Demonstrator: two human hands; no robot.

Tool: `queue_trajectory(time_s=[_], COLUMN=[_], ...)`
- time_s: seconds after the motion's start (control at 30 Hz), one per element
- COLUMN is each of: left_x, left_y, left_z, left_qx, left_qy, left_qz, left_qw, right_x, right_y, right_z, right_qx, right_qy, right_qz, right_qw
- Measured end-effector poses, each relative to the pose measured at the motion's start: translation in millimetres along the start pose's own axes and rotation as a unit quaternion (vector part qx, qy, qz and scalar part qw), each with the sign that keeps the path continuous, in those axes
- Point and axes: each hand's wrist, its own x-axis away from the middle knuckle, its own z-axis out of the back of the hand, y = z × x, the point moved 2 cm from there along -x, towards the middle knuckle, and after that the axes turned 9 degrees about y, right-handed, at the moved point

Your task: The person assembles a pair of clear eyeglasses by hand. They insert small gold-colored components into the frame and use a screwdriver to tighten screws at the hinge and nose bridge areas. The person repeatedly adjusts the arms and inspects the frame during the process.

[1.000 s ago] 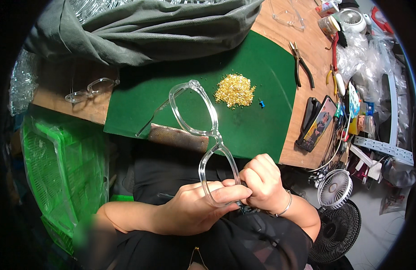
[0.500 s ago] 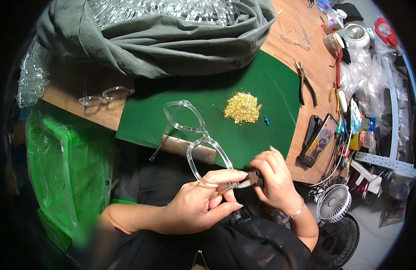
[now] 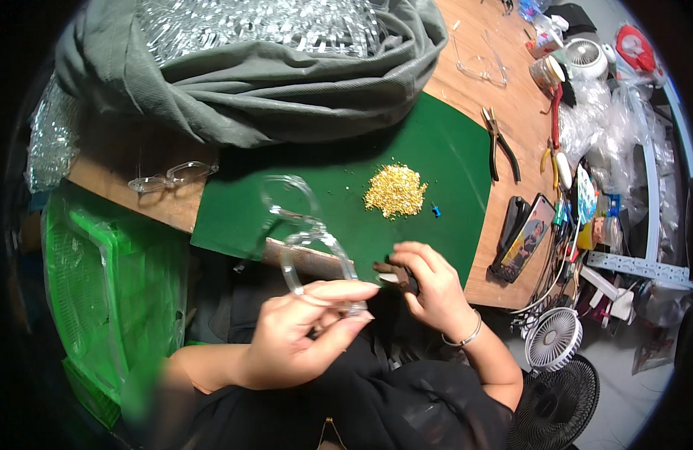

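In the head view, the left hand (image 3: 297,337) pinches the clear glasses (image 3: 333,244) by one end between thumb and fingers, and their long axis slants away from the person and leftward, over the near edge of the green mat (image 3: 459,165). The right hand (image 3: 440,296) curls its fingers around a dark tool (image 3: 403,279), its pale tip pointing left, near the glasses.

A: Yr light's bright on the green mat (image 3: 451,165), w/ dark shadow below the gray cloth (image 3: 286,94).
B: Glare on the clear pcs (image 3: 264,34) tho. Yr glasses frame (image 3: 339,251) is blurred; edges bent, rim blk.
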Motion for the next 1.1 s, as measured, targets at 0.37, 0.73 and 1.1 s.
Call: queue_trajectory(time_s=[0.37, 0.73, 1.1], left_x=[17.6, 5.8, 1.0], left_y=[10.7, -3.3, -7.5], left_z=[8.9, 0.4, -2.7], left_qx=[0.086, 0.14, 0.086], left_qy=[0.01, -0.018, -0.133], left_qz=[-0.001, 0.105, 0.088], left_qw=[0.996, 0.984, 0.983], right_x=[0.7, -14.8, -18.9], right_y=[3.6, 45.0, 38.9], right_z=[-2.2, -23.2, -27.8], right_qx=[0.116, 0.02, 0.085], right_qy=[-0.005, 0.099, 0.062], right_qz=[-0.061, -0.134, -0.101], right_qw=[0.991, 0.986, 0.989])
